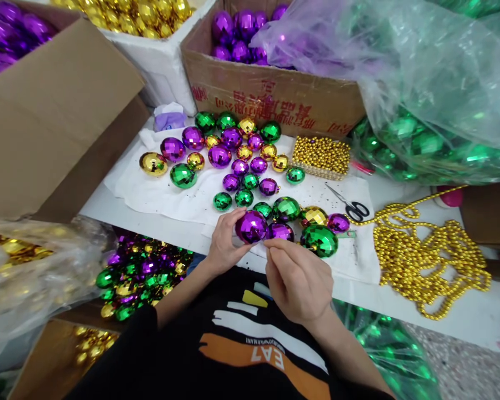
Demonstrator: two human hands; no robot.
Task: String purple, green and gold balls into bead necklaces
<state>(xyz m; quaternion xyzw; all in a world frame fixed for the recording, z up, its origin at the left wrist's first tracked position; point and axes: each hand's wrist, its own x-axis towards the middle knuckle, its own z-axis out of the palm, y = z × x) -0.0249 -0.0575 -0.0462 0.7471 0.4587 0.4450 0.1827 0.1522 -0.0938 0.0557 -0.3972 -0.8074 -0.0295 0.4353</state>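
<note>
My left hand [226, 240] is closed around a shiny purple bauble [251, 226] at the table's near edge. Just right of it, my right hand [300, 278] makes a pinch with its fingertips close to the bauble's lower side. What sits in that pinch is too small to make out. Beyond the hands lie a second purple bauble [280, 231], a large green bauble [319, 240], a gold bauble [314, 215] and another green bauble [286, 209]. A smaller purple bauble [339, 223] rests to their right.
Several more baubles cover the white cloth [137, 191]. Black-handled scissors [355, 211], a box of gold beads [321, 155] and a heap of gold bead chain [429, 261] lie rightward. A cardboard box [275, 97] and plastic bag [437, 72] stand behind; an open carton [50, 122] is left.
</note>
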